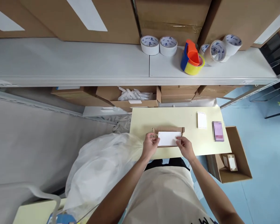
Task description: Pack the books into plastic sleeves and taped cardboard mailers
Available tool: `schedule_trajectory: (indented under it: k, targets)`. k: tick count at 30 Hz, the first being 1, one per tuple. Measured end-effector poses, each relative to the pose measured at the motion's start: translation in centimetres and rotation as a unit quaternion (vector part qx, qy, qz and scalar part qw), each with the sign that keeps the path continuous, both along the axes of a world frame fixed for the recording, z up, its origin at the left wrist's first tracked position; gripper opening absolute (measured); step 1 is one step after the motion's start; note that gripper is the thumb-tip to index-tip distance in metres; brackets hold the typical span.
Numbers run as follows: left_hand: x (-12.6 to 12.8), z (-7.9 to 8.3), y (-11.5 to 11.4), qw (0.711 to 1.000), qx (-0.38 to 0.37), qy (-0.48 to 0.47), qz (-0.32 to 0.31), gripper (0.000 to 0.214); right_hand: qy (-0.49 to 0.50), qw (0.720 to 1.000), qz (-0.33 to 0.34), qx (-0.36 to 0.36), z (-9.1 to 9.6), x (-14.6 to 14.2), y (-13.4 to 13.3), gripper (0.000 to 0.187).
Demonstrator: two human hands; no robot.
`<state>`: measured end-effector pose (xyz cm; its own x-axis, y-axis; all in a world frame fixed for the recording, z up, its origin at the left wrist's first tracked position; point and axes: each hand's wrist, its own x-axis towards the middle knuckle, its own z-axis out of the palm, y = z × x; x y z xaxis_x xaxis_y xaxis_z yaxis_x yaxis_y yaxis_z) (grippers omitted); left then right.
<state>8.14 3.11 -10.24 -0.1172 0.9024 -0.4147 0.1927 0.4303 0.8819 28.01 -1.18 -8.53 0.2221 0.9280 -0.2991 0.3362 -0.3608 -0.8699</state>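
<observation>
Head view | frame centre: one flat, rectangular white sheet (168, 138) over one brown cardboard box (169, 129) on the smooth, pale desk (149, 116) | left hand (151, 145) grips sheet's left end, right hand (185, 147) its right | upper right: five round tape rolls (168, 51), one plastic dispenser (192, 59)

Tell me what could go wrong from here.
The white sheet, held near its ends by the left hand and right hand over the box, might crease or slip askew.

The purple item, near the right edge of the table, could get knocked into the open carton.
</observation>
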Motion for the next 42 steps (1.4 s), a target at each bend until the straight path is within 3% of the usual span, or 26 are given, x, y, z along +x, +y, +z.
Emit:
schedule_trajectory:
  k: [8, 14, 23, 29, 32, 34, 36, 38, 42]
  targets:
    - [0.2, -0.4, 0.5, 0.991, -0.021, 0.135, -0.007, 0.035, -0.069, 0.994, 0.089, -0.016, -0.5, 1.0, 1.8, 0.028]
    - [0.9, 0.7, 1.1, 0.973, -0.059, 0.221, -0.016, 0.031, -0.102, 0.984, 0.142, -0.026, -0.4, 1.3, 1.8, 0.030]
    - [1.9, 2.1, 1.6, 0.933, -0.090, 0.338, -0.080, 0.033, -0.159, 0.964, 0.202, -0.062, -0.1, 1.2, 2.3, 0.034]
    - [0.6, 2.3, 1.8, 0.911, -0.068, 0.388, -0.123, 0.036, -0.270, 0.936, 0.216, -0.062, 0.4, 1.0, 1.5, 0.036]
    - [-0.4, 2.2, 1.4, 0.907, 0.000, 0.396, -0.140, 0.026, -0.325, 0.920, 0.212, -0.050, 1.0, 1.7, 0.8, 0.033]
    - [-0.7, 2.1, 0.9, 0.895, 0.107, 0.387, -0.192, 0.019, -0.357, 0.909, 0.215, -0.001, 1.2, 1.8, 0.5, 0.032]
    - [-0.5, 1.7, 0.4, 0.860, 0.224, 0.360, -0.284, 0.023, -0.379, 0.894, 0.230, 0.059, 1.1, 1.4, 0.6, 0.036]
    - [-0.1, 1.0, 0.3, 0.812, 0.293, 0.343, -0.369, 0.035, -0.392, 0.876, 0.263, 0.102, 0.7, 0.4, 1.0, 0.044]
    - [0.0, -1.2, 0.8, 0.757, 0.301, 0.385, -0.433, 0.059, -0.420, 0.845, 0.321, 0.081, -0.4, -1.2, 1.4, 0.055]
